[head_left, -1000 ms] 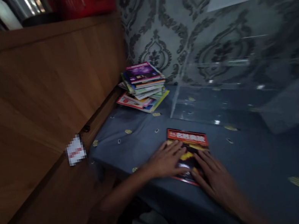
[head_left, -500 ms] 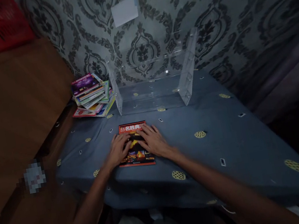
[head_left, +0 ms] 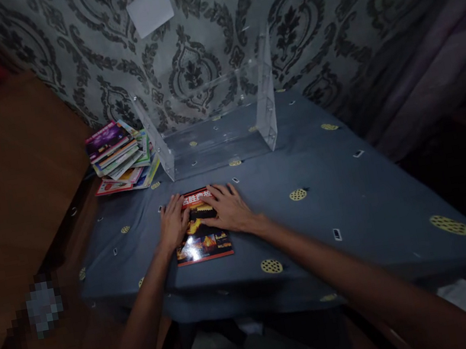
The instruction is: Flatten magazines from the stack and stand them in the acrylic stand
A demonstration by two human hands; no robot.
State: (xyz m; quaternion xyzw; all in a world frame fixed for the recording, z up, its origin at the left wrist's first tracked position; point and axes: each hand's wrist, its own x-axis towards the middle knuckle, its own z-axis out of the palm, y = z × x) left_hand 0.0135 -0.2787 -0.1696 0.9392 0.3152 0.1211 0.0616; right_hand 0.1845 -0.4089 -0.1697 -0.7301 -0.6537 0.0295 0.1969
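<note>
A book (head_left: 204, 247) with a black, red and orange cover lies flat near the front of the table, its lower pictures uncovered and shiny with glare. My left hand (head_left: 173, 220) rests along its left edge, fingers stretched out and thumb toward the cover. Over its upper right part lies my right hand (head_left: 229, 208), fingers spread, thumb reaching across the cover. Both hands look open, and part of the cover and title is hidden under them.
A clear acrylic rack (head_left: 266, 102) stands behind the book. To its left is an untidy stack of books (head_left: 114, 150). A patterned blue cloth (head_left: 345, 197) covers the table. A wooden panel (head_left: 12, 177) stands at left, and white paper (head_left: 150, 10) is on the wall.
The camera view has shifted and turned slightly. My left hand has slid outward to the book's left edge, baring more of the cover. The right hand stays on the upper right part.
</note>
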